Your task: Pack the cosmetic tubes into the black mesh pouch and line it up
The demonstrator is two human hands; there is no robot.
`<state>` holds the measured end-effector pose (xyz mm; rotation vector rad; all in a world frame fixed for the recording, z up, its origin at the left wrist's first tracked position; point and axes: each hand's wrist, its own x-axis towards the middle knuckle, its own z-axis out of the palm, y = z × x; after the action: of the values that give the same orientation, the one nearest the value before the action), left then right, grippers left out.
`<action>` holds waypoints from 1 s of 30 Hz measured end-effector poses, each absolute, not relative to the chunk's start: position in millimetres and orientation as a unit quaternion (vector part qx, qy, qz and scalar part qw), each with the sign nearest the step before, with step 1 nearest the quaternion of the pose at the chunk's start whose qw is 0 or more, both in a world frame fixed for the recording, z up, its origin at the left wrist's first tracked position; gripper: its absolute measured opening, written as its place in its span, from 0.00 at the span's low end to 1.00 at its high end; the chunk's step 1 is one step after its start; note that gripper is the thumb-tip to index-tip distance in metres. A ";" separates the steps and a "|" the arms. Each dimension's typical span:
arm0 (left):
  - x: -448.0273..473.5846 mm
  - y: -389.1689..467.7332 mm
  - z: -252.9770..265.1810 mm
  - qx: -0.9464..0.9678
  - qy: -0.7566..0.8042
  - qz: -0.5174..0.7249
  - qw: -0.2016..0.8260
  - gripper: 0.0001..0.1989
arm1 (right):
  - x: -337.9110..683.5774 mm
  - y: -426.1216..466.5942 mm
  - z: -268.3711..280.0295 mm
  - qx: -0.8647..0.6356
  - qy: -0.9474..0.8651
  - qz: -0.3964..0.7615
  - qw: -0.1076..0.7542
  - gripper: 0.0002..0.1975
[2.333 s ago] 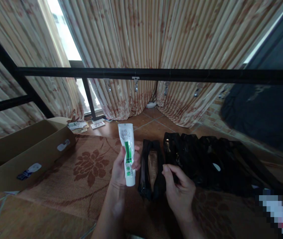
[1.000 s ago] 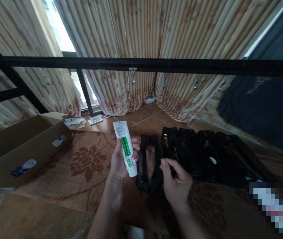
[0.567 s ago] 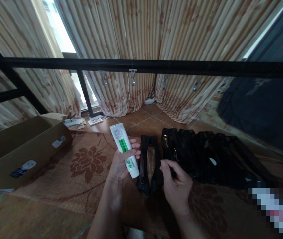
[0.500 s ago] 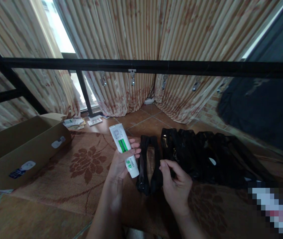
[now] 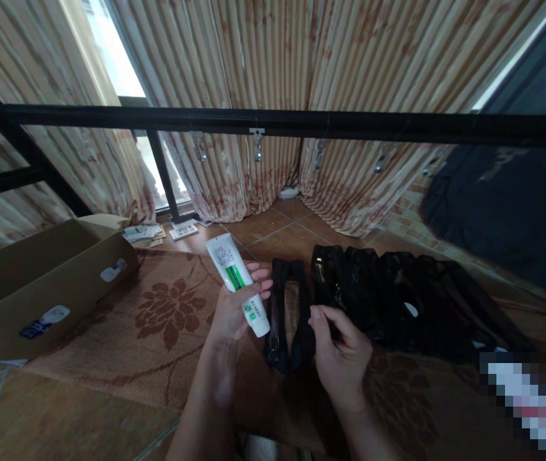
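A white squeeze tube (image 5: 234,275) with a green band and green lettering lies tilted in my left hand (image 5: 233,310), its cap end down and to the right. The fingers and thumb wrap around its lower half. Just right of it stands a black pouch (image 5: 280,352), a long brownish opening or see-through panel along its top. My right hand (image 5: 342,352) is closed in a pinch at the right edge of this pouch. Its fingertips seem to grip the black fabric, though the contact is dark.
Several similar black pouches (image 5: 373,294) stand in a row to the right. An open cardboard box (image 5: 85,282) is at the left on the patterned brown rug (image 5: 157,358). A black metal rail (image 5: 282,121) with hanging clips crosses ahead, before striped curtains (image 5: 263,64). Papers (image 5: 143,235) lie near the window.
The tube in my left hand has shifted slightly up and left, with a little more tilt. My right hand stays at the pouch's edge. The camera view has moved slightly.
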<state>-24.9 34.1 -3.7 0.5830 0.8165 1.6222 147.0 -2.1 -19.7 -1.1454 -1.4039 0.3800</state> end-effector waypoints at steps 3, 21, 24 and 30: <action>-25.4 35.4 -5.2 0.240 0.353 0.702 0.569 0.21 | 146.8 -1.6 -20.4 -0.491 -0.604 0.169 0.604 0.06; -32.4 33.7 -2.6 0.228 0.286 0.691 0.623 0.30 | 147.3 -2.3 -21.6 -0.497 -0.602 0.167 0.602 0.07; -31.7 33.4 -2.0 0.239 0.300 0.680 0.625 0.31 | 147.3 -2.5 -20.8 -0.499 -0.603 0.167 0.599 0.07; -32.9 34.8 -2.4 0.247 0.324 0.679 0.610 0.29 | 146.6 -1.5 -20.5 -0.501 -0.605 0.167 0.596 0.09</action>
<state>-32.9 34.8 -2.4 0.5713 0.7492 1.5686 146.6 -1.5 -20.5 -1.1638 -1.4053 0.3880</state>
